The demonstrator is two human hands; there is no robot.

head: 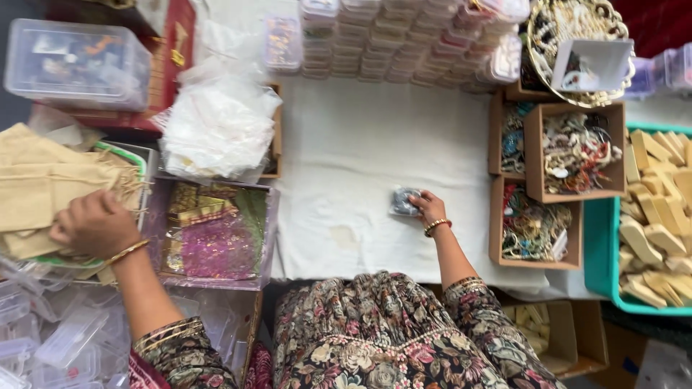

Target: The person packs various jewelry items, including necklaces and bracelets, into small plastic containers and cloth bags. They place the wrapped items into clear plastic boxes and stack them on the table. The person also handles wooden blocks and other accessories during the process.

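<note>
Two hands out: left hand [92,223] at 9 o'clock, fingers curled down onto the tan cloth bags [50,184], grip hidden; right hand [430,209] near the middle, fingertips on a small clear packet [404,201] lying on the white cloth [360,144]. Lots of bare cloth at 12 o'clock. Cardboard boxes of beads [533,230] close at 3 o'clock

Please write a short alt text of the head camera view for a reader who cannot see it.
Seen from above, a person's right hand rests on a small clear packet on a white cloth, while the left hand touches a stack of beige cloth pouches. Cardboard boxes of jewellery stand to the right.
</note>
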